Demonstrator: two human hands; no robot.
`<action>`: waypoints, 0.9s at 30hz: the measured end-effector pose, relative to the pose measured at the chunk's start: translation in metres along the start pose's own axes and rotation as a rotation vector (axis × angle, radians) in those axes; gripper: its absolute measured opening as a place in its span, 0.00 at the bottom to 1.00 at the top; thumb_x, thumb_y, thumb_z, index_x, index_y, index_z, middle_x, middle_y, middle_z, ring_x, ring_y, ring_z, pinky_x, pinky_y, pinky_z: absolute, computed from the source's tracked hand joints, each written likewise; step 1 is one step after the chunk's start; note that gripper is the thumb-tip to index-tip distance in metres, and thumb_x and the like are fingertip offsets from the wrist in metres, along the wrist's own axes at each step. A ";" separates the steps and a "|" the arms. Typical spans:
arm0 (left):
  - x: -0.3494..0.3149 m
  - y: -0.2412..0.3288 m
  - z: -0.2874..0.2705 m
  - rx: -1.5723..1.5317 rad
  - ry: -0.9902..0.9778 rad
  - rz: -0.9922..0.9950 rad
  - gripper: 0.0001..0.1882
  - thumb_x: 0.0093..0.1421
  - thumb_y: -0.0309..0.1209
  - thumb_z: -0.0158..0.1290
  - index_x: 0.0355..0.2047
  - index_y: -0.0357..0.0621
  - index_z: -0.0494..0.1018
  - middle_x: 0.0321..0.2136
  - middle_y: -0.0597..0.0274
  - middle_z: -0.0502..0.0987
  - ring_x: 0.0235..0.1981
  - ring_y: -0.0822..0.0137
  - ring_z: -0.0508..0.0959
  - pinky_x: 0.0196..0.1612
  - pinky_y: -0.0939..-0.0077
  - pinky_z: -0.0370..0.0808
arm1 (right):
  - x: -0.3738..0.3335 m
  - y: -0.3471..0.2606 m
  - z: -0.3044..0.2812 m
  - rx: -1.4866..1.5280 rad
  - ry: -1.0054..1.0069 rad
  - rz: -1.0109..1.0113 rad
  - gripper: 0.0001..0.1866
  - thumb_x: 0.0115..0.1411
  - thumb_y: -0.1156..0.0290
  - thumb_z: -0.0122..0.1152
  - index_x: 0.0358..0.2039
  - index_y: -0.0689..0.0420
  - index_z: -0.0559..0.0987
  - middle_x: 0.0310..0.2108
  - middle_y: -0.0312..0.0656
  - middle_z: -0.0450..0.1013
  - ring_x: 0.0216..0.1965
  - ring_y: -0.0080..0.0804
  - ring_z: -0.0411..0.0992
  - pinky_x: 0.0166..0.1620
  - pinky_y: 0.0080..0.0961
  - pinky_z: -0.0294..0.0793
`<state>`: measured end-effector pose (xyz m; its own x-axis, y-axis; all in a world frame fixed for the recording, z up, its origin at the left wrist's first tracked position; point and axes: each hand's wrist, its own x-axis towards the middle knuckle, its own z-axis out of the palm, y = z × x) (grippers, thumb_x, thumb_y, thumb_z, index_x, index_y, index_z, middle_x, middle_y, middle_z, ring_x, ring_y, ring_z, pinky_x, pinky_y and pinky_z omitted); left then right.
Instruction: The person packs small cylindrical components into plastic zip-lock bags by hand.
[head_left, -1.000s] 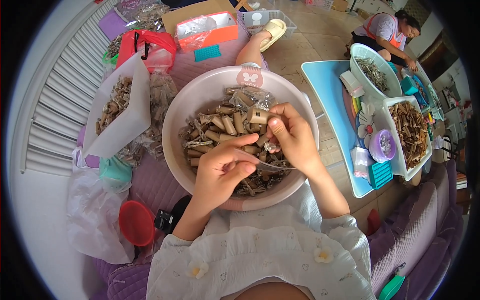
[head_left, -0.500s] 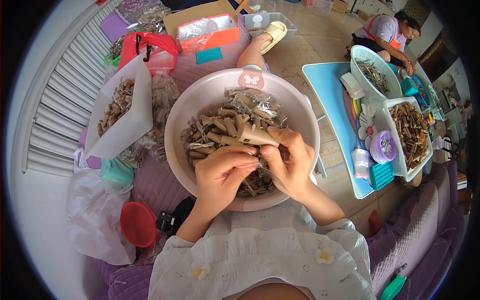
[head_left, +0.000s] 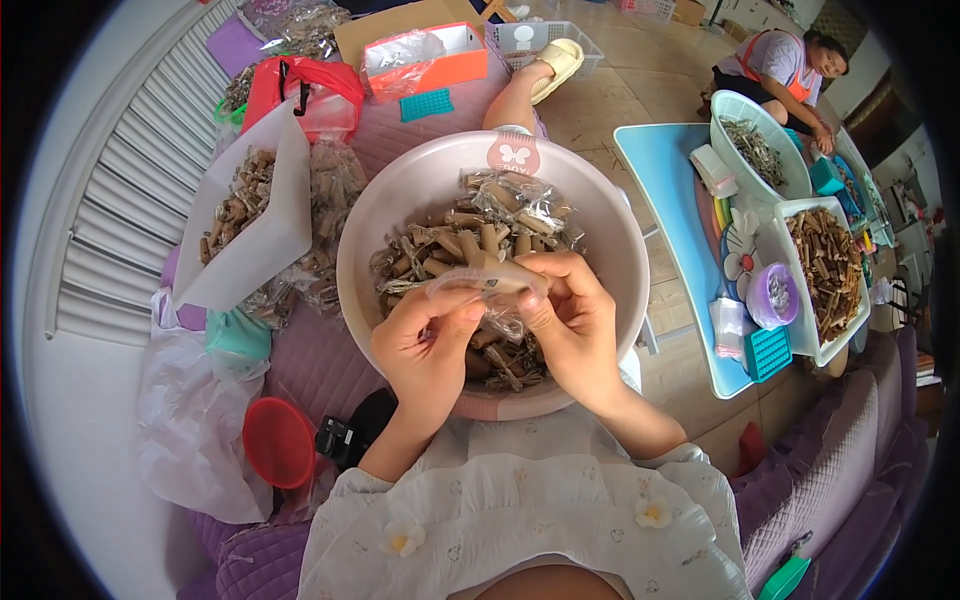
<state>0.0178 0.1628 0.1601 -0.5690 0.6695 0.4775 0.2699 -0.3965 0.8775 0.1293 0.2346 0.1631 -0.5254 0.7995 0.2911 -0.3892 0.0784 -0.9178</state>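
Both my hands are held over a large pale pink basin [head_left: 362, 225] heaped with brown tube-shaped pieces [head_left: 435, 245], several of them in clear plastic. A small clear plastic bag [head_left: 462, 279] stretches between my hands. My left hand [head_left: 425, 345] pinches its left side with thumb and forefinger. My right hand [head_left: 578, 325] closes thumb and forefinger at the other side, on a brown tube-shaped piece [head_left: 500, 268] lying against the film. The film and my fingers partly hide that piece, so how far the bag covers it is unclear.
At left, a white bin [head_left: 285, 215] of brown pieces stands tilted near a red bowl [head_left: 275, 440]. A blue table [head_left: 660, 200] at right bears a pale green basin [head_left: 790, 180], a white tray [head_left: 850, 325] and a purple bowl [head_left: 775, 300]. Another person [head_left: 790, 75] sits beyond.
The clear bag has come up and spread between my hands, over the brown piece. My left hand has shifted left, away from my right. The other person's head has lifted.
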 end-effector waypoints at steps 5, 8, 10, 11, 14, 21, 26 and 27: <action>-0.002 0.002 0.002 0.116 0.062 0.039 0.06 0.49 0.22 0.56 0.29 0.35 0.73 0.28 0.62 0.74 0.24 0.81 0.68 0.25 0.89 0.63 | -0.005 0.006 0.009 0.233 0.067 0.170 0.12 0.55 0.77 0.53 0.41 0.61 0.68 0.31 0.38 0.72 0.29 0.16 0.68 0.29 0.12 0.70; -0.001 0.000 0.003 0.085 0.032 -0.011 0.06 0.49 0.22 0.56 0.29 0.36 0.73 0.29 0.62 0.74 0.24 0.82 0.67 0.25 0.91 0.62 | -0.003 0.014 0.006 0.209 0.116 0.086 0.13 0.54 0.79 0.53 0.41 0.61 0.69 0.30 0.37 0.71 0.28 0.15 0.67 0.28 0.12 0.68; -0.001 0.001 0.003 -0.059 -0.032 -0.100 0.05 0.50 0.22 0.55 0.29 0.36 0.73 0.32 0.62 0.74 0.22 0.83 0.66 0.24 0.91 0.62 | -0.001 0.016 0.002 0.076 0.164 -0.007 0.12 0.53 0.80 0.54 0.40 0.60 0.70 0.30 0.36 0.71 0.27 0.14 0.66 0.27 0.11 0.67; -0.001 0.001 0.002 -0.058 -0.028 -0.101 0.05 0.50 0.22 0.55 0.29 0.36 0.73 0.32 0.62 0.74 0.22 0.83 0.66 0.24 0.91 0.62 | -0.001 0.016 -0.004 -0.072 0.193 -0.032 0.13 0.52 0.80 0.55 0.39 0.60 0.71 0.29 0.35 0.71 0.26 0.14 0.66 0.27 0.11 0.66; 0.003 0.003 0.002 -0.064 -0.030 -0.138 0.05 0.50 0.22 0.55 0.29 0.35 0.73 0.33 0.60 0.75 0.22 0.84 0.65 0.23 0.91 0.61 | 0.007 0.001 -0.023 -0.170 0.335 -0.160 0.14 0.51 0.79 0.57 0.40 0.61 0.71 0.29 0.36 0.71 0.26 0.15 0.66 0.29 0.11 0.67; 0.005 0.007 0.006 -0.013 -0.191 -0.196 0.05 0.49 0.21 0.55 0.27 0.33 0.72 0.27 0.59 0.77 0.26 0.80 0.73 0.29 0.88 0.70 | -0.006 -0.069 -0.040 -0.880 0.092 -0.811 0.15 0.44 0.74 0.64 0.34 0.64 0.74 0.31 0.47 0.71 0.31 0.33 0.72 0.30 0.22 0.73; 0.005 0.004 0.007 -0.037 -0.294 -0.226 0.05 0.49 0.21 0.55 0.28 0.33 0.73 0.26 0.59 0.77 0.26 0.80 0.74 0.29 0.88 0.71 | 0.001 -0.072 -0.031 -1.112 0.013 -0.775 0.20 0.36 0.80 0.65 0.35 0.63 0.75 0.31 0.43 0.70 0.29 0.32 0.72 0.31 0.22 0.74; 0.005 0.003 0.007 -0.037 -0.293 -0.227 0.05 0.49 0.21 0.55 0.28 0.33 0.73 0.26 0.59 0.77 0.26 0.80 0.74 0.29 0.88 0.71 | 0.002 -0.070 -0.032 -1.133 0.004 -0.704 0.20 0.36 0.80 0.65 0.35 0.62 0.75 0.31 0.42 0.70 0.29 0.32 0.71 0.31 0.22 0.74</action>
<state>0.0214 0.1691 0.1657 -0.3629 0.8923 0.2684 0.1309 -0.2364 0.9628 0.1797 0.2495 0.2196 -0.4702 0.3862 0.7935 0.2655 0.9194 -0.2902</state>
